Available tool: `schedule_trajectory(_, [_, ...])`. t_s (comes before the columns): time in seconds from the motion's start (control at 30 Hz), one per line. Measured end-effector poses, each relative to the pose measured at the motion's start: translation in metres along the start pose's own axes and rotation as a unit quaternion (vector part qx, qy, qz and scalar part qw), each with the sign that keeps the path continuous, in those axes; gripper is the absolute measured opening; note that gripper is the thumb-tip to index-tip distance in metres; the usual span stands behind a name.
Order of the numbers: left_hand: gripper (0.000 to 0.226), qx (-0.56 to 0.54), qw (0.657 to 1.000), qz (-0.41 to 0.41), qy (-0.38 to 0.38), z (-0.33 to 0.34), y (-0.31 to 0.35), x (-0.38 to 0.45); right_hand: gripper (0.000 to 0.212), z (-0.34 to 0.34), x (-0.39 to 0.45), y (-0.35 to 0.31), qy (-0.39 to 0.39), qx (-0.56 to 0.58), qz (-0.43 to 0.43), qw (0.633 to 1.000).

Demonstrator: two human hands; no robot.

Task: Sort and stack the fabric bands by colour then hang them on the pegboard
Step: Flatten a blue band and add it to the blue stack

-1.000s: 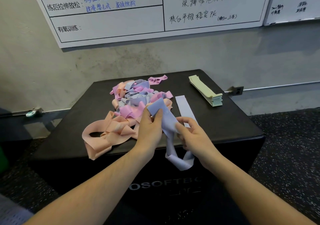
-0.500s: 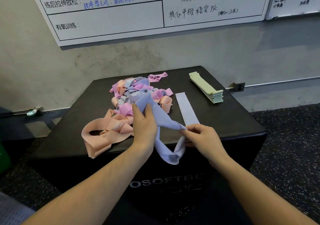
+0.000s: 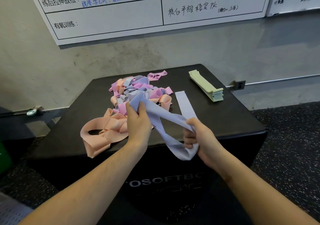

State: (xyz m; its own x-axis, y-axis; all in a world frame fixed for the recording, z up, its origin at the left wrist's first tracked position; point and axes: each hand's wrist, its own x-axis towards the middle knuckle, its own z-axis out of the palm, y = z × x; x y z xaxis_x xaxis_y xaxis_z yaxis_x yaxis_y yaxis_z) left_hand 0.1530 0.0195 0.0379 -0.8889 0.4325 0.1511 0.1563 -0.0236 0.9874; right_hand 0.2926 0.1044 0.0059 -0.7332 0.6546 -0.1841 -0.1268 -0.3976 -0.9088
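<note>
Head view shows my left hand [image 3: 138, 121] pinching one end of a lilac band [image 3: 166, 119] between thumb and fingers, just at the near edge of the mixed pile [image 3: 136, 93]. My right hand [image 3: 199, 138] has its fingers curled round the other part of the same band, at about 4 o'clock from the left one, and a loop of the band hangs down over the front edge of the black worktop [image 3: 225, 121].

I think the band is twisted between the hands. If I lay it down so, it will not lie flat on the single lilac strip [image 3: 184, 103] that waits at 1 o'clock from the right hand, and the stack may become crooked.

The left hand is very close to the pile, touching or almost. If I pull to the right too fast, the band could drag pink or peach bands with it, and the big peach loop [image 3: 97, 134] at 9 o'clock already hangs over the edge, so it may slide to the floor.

At 1 o'clock, far from the hands, the green stack [image 3: 206, 86] stands neat; a wide swing could knock it. No pegboard is in view.
</note>
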Motion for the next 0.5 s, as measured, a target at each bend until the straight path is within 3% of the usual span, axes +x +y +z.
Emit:
schedule_trajectory(0.13, [0.030,-0.003,1.000,0.004,0.017,-0.002,0.002,0.003,0.022,-0.008,-0.002,0.006,-0.002,-0.213,-0.071,0.974])
schedule_trajectory(0.33, [0.032,-0.013,0.999,0.005,0.045,-0.006,0.000,0.018,0.014,-0.025,0.000,0.008,-0.020,-0.258,-0.116,0.959])
schedule_trajectory(0.4, [0.028,-0.042,0.997,-0.041,0.050,-0.006,-0.001,0.023,0.008,-0.029,0.002,0.009,-0.005,-0.279,-0.153,0.948])
schedule_trajectory(0.5, [0.035,-0.086,0.989,-0.117,0.040,-0.002,0.004,0.027,0.015,-0.035,0.006,0.010,0.018,-0.274,-0.170,0.946])
